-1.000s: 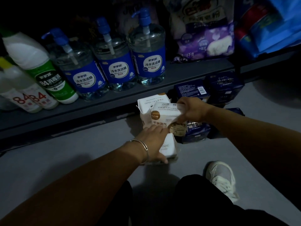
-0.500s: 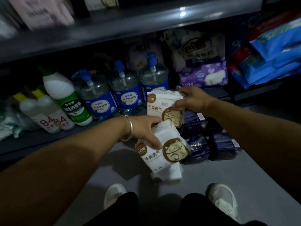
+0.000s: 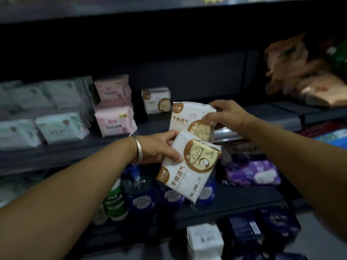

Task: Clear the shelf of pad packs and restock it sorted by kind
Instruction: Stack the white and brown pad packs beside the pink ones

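Head view: dim aisle — dark shelf (image 3: 262,111) holding pad packs (image 3: 114,119).

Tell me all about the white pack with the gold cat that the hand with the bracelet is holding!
The lower cat pack is a soft, shiny white plastic packet, tilted with its top leaning right. It has a gold circle with a sleepy cat face, a brown corner logo, brown Chinese writing and the numbers 10 and 240. The left hand pinches its upper left edge. Its top overlaps a matching pack held just above it. It hangs in the air before the shelves.
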